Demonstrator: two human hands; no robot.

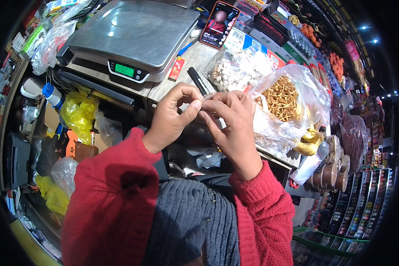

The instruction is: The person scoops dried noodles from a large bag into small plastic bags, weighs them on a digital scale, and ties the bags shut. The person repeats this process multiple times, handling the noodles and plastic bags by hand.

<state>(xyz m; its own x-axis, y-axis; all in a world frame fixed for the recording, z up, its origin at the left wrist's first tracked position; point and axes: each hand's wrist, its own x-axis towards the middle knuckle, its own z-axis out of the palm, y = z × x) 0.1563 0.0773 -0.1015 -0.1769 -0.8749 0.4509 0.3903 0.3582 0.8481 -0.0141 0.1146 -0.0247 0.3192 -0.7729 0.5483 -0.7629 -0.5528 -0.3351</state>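
Above the counter's front edge, my left hand and my right hand meet fingertip to fingertip. Between thumbs and forefingers they pinch a thin, see-through piece of plastic film, mostly hidden by the fingers. Just right of my right hand, an open clear plastic bag holds golden-brown dried strands. Behind the hands sits a clear bag of pale dried pieces. A black marker pen lies on the counter beyond my fingertips, beside a small red packet.
A metal-topped electronic scale with a lit green display stands at back left. Beyond it leans a phone with its screen on. Bananas lie at the counter's right edge. Yellow plastic bags hang lower left. Stocked shelves stand at right.
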